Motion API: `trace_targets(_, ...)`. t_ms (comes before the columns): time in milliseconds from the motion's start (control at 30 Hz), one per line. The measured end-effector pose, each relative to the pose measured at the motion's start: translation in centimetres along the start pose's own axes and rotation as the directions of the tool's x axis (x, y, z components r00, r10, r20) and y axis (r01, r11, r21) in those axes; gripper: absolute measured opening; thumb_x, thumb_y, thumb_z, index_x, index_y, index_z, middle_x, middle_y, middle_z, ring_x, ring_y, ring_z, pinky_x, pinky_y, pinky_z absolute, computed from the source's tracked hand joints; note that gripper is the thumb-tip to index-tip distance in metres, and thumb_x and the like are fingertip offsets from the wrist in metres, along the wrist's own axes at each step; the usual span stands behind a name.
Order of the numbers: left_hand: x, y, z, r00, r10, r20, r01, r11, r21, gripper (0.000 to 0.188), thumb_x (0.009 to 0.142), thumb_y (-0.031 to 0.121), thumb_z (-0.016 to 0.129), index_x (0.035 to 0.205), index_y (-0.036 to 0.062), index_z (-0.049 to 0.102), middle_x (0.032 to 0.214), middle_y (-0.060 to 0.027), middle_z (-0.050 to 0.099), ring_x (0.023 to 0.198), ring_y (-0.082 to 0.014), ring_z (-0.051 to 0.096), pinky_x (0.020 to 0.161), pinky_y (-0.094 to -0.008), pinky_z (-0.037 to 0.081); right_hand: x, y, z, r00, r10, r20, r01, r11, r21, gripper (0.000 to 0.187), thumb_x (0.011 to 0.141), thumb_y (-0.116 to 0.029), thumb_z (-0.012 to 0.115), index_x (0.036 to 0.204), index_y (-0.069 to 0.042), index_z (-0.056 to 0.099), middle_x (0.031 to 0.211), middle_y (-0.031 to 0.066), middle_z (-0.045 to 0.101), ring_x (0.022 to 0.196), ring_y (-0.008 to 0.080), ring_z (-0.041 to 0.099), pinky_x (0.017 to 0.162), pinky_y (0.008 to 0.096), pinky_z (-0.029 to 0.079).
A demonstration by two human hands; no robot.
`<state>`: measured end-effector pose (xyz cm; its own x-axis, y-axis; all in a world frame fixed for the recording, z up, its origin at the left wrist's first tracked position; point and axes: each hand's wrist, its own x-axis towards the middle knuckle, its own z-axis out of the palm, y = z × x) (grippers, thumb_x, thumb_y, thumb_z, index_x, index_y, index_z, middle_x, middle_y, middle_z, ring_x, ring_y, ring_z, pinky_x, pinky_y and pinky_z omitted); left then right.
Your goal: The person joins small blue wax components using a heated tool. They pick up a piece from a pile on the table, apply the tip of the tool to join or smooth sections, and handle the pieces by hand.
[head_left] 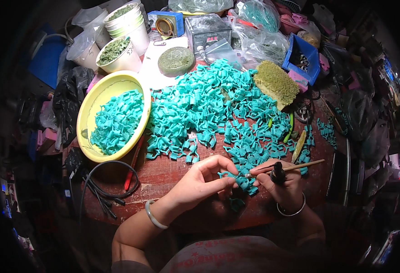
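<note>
Between the thumb and fingertips of my left hand (211,177) is a small teal piece (226,174), partly covered by the fingers. My right hand (283,185) is closed around a thin wooden stick (310,164) and a tool with a black end (278,173), whose exact kind I cannot make out. A thin tip from the right hand meets or nearly meets the teal piece. Beyond both hands spreads a large heap of similar teal pieces (195,104), with more loose ones under the fingers.
A yellow basin (85,132) of teal pieces sits at the left. Behind are white buckets (138,41), a round greenish block (176,61), a box with a red display (208,34), a rough yellow-green sponge-like block (277,84) and a blue bin (313,68). Black cables (104,200) lie front left.
</note>
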<state>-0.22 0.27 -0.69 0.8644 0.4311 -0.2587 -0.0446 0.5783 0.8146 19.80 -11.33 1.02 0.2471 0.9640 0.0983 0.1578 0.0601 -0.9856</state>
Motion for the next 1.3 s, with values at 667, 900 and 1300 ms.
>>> trace_targets(667, 0.08, -0.02, -0.06, 1.0, -0.007, 0.019, 0.008, 1.0, -0.018, 0.02, 0.091, 0.002, 0.066, 0.109, 0.0032, 0.058, 0.101, -0.0043, 0.065, 0.09, -0.0119, 0.066, 0.068, -0.0233, 0.051, -0.04, -0.2, -0.2, 1.0, -0.002, 0.023, 0.002, 1.0, 0.012, 0.009, 0.087, 0.005, 0.068, 0.095, 0.002, 0.071, 0.086, 0.0073, 0.071, 0.071, 0.0117, 0.068, 0.06, 0.0237, 0.054)
trace_targets(900, 0.05, -0.05, -0.13, 0.999, -0.001, 0.034, 0.002, 1.0, -0.014, 0.018, 0.094, 0.006, 0.064, 0.112, 0.0032, 0.058, 0.097, -0.0047, 0.065, 0.086, -0.0095, 0.064, 0.07, -0.0228, 0.052, -0.05, -0.37, -0.14, 0.999, 0.029, 0.022, -0.03, 0.998, 0.056, 0.01, 0.087, 0.005, 0.068, 0.095, 0.002, 0.072, 0.087, 0.0083, 0.072, 0.07, 0.012, 0.069, 0.06, 0.0238, 0.054)
trace_targets(1300, 0.12, 0.14, -0.08, 0.999, -0.03, 0.015, 0.03, 0.999, -0.024, 0.018, 0.094, 0.007, 0.064, 0.111, 0.0041, 0.058, 0.094, -0.0052, 0.066, 0.082, -0.01, 0.065, 0.068, -0.0229, 0.052, 0.04, -0.51, -0.15, 0.998, -0.053, -0.032, 0.052, 0.998, -0.028, 0.008, 0.086, 0.007, 0.067, 0.092, 0.003, 0.071, 0.084, 0.0088, 0.071, 0.069, 0.0119, 0.068, 0.06, 0.0244, 0.055)
